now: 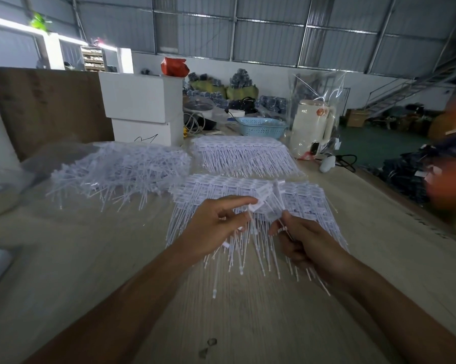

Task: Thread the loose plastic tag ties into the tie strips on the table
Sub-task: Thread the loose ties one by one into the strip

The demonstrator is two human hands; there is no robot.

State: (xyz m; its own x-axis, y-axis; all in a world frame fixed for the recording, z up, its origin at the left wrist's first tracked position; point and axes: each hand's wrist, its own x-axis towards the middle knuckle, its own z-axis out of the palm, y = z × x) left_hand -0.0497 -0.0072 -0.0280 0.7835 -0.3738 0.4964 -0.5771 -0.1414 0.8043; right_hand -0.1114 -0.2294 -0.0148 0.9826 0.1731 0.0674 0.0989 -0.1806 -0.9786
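The loose plastic tag ties (263, 203) in work are held above the near tie strip (221, 190), a flat layered sheet of white tags with thin tails pointing toward the near edge of the wooden table (248, 311). The left hand (216, 227) pinches the white head of one tie between thumb and forefinger; the remaining fingers are curled under, with further tie tails projecting below the palm. The right hand (305, 243) is curled around a thin tail, thumb and forefinger closed on it just right of the left hand's fingertips. The two hands are near each other but apart, both over the middle of the near strip.

A second tie strip (242, 153) lies farther back, just beyond the first. To the left of both strips sits a heap of unthreaded ties (116, 172), tangled and lying partly on clear plastic film.

At the far side of the table stand two stacked white boxes (142, 109), with a red bag (174, 66) on top. Right of the boxes are a light blue perforated basket (261, 127) and a cream-coloured kettle (311, 127).
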